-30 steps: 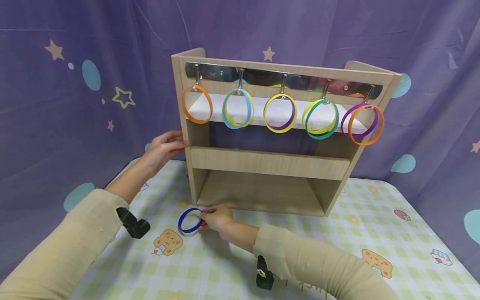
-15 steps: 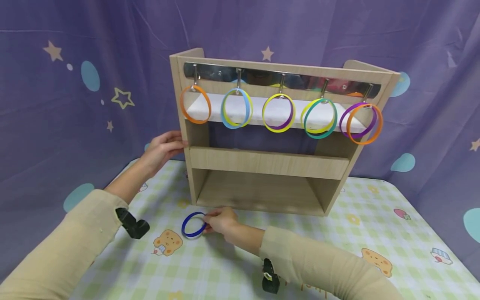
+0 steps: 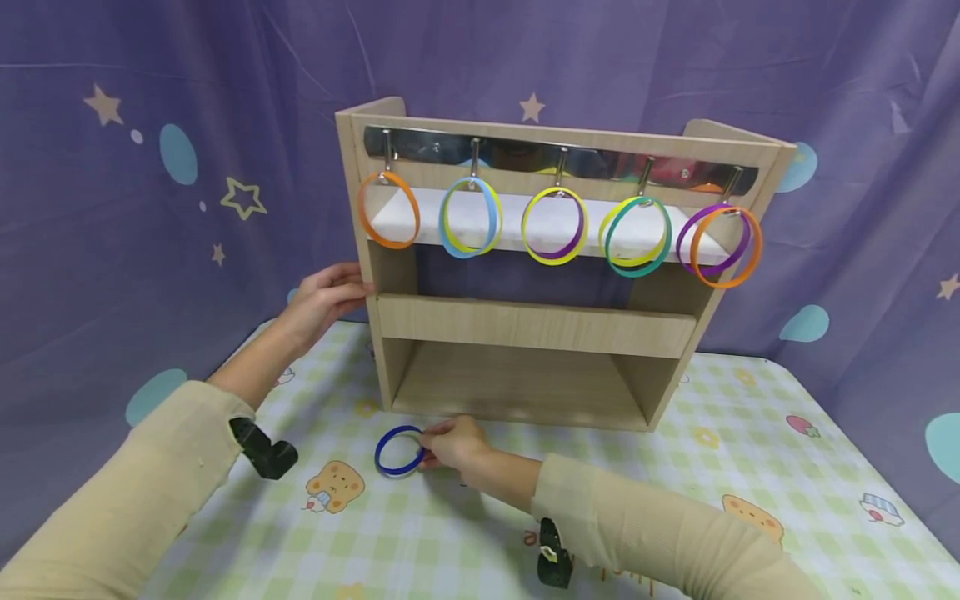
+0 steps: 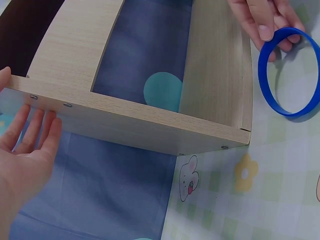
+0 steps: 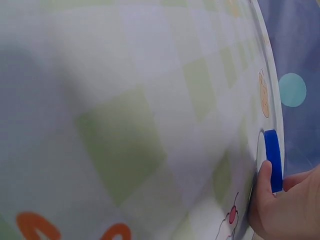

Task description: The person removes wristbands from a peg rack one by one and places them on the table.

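Note:
My right hand (image 3: 459,443) pinches a dark blue wristband (image 3: 381,467) by its right side, low over the table just in front of the wooden shelf (image 3: 536,327). In the left wrist view the blue wristband (image 4: 263,75) stands out as a ring between thumb and fingers; the right wrist view catches the blue wristband (image 5: 273,160) nearly edge-on. My left hand (image 3: 321,307) rests against the shelf's left side panel. Its fingers (image 4: 34,129) lie straight along the panel's outer face, with the thumb at the front edge.
A metal hook rail (image 3: 442,150) runs across the shelf's upper front. From its hooks hang several bands, among them an orange wristband (image 3: 363,218) at far left and a teal wristband (image 3: 667,237). A checked cloth (image 3: 600,475) covers the table; a purple curtain (image 3: 247,75) surrounds it.
My right hand has shifted a little to the right with the blue wristband still pinched. The left hand keeps its place on the shelf's side.

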Demonstrator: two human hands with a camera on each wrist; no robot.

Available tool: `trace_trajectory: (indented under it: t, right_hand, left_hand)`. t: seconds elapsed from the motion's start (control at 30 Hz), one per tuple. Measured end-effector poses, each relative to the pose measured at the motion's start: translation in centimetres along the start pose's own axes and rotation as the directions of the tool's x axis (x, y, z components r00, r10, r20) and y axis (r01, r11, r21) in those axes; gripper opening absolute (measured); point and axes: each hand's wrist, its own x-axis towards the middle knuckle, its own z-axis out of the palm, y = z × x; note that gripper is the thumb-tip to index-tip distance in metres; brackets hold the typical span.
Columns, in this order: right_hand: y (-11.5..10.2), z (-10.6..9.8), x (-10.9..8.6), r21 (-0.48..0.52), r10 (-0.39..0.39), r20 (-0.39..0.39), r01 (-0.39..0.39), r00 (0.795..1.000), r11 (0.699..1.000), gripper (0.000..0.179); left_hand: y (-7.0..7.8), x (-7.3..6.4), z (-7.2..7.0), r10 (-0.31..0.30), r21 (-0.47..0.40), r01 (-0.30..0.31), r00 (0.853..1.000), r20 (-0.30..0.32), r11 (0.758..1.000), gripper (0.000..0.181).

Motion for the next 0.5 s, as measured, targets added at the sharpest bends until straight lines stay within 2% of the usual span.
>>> trace_trajectory:
  t: [0.3, 0.5]
  right_hand:
    - [-0.4, -1.0, -0.7, -0.108, -0.045, 0.004, 0.046, 0.999, 0.993, 0.018]
    - [-0.7, -2.0, -1.0, -0.103, -0.037, 0.039, 0.041, 0.999, 0.994, 0.022]
  left_hand:
    - [0.1, 0.0, 0.0, -0.002, -0.017, 0.003, 1.0, 0.001, 1.0, 0.025]
    - [0.1, 0.0, 0.0, -0.01, -0.008, 0.01, 1.0, 0.0, 1.0, 0.027]
